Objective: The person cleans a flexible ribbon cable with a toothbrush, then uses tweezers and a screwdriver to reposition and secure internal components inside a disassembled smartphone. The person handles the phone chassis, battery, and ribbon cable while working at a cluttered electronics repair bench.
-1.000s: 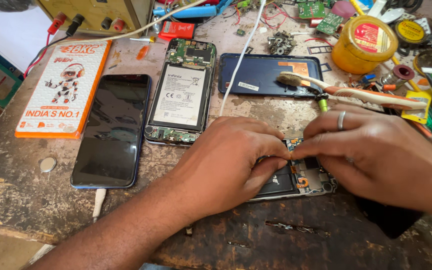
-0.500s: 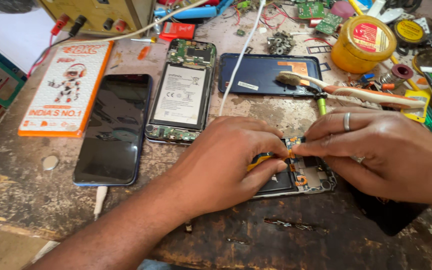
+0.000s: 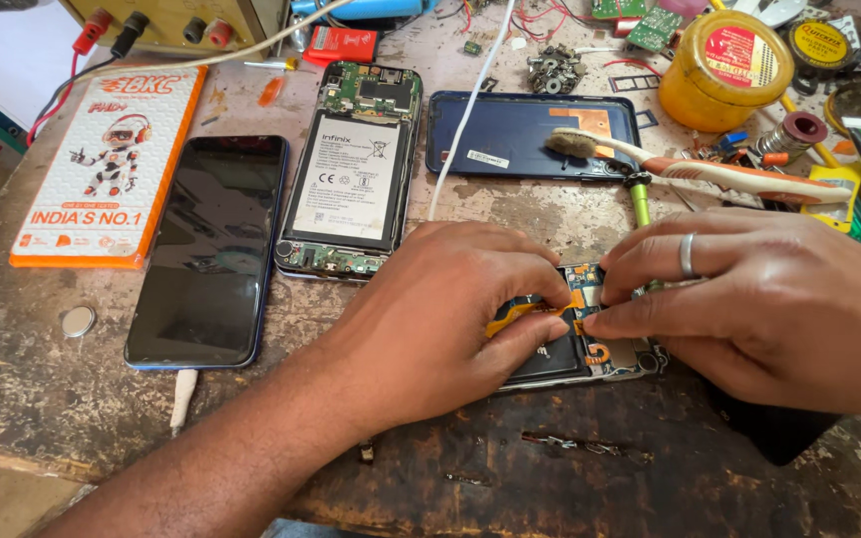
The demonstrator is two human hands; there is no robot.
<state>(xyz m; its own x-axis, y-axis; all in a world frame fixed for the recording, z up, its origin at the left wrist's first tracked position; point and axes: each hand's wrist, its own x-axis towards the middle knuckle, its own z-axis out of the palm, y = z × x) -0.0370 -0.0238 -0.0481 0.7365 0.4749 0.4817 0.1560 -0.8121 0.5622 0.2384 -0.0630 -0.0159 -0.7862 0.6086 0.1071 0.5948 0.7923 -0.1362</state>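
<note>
An opened phone (image 3: 590,354) with its circuit board exposed lies on the worn wooden bench (image 3: 570,478) in front of me, mostly covered by both hands. My left hand (image 3: 440,319) rests on its left part, thumb and forefinger pinching an orange flex strip (image 3: 525,312). My right hand (image 3: 749,304), a ring on one finger, pinches the same strip's other end at the board's top edge. The fingertips of the two hands almost meet there.
Behind lie a second opened phone (image 3: 351,174) showing its battery, a dark-screened phone (image 3: 206,249), a blue back cover (image 3: 520,134), a toothbrush (image 3: 700,169), an orange box (image 3: 112,164), a yellow tin (image 3: 724,70), a coin cell (image 3: 78,321), and a power supply (image 3: 181,20) with cables.
Both hands stayed on the opened phone, their fingertips shifting slightly closer around the orange strip. The view has drifted a little.
</note>
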